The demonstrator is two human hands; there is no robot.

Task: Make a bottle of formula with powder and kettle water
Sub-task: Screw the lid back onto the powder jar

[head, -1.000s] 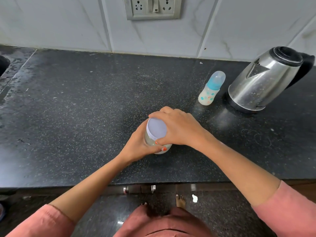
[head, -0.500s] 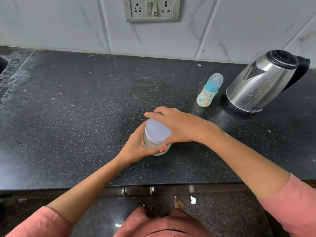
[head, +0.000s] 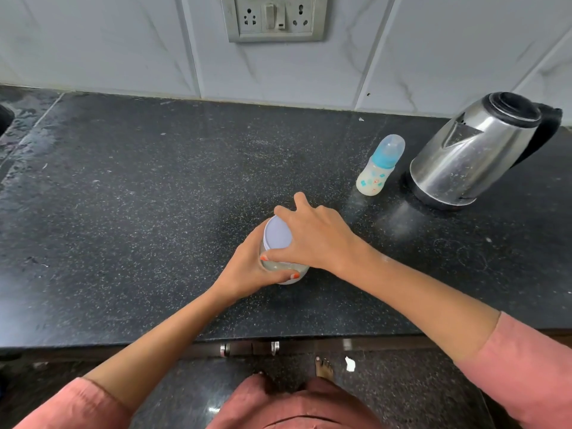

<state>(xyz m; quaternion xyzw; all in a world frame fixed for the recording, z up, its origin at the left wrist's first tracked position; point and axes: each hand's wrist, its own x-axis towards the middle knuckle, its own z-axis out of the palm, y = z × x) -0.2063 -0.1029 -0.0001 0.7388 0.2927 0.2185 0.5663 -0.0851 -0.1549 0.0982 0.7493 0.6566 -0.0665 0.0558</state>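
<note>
My left hand wraps the powder jar (upright on the counter). My right hand curls round its pale lid.

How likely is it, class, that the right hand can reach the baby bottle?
Probably yes: only counter lies between the right hand and the baby bottle, though it must first release the jar lid.

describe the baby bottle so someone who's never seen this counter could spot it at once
On the black speckled counter, find the steel kettle at the right rear. Just left of it, not touching, stands the small baby bottle. It alone has a blue collar and clear domed cap, unlike the lilac-lidded jar nearer the front.
</note>
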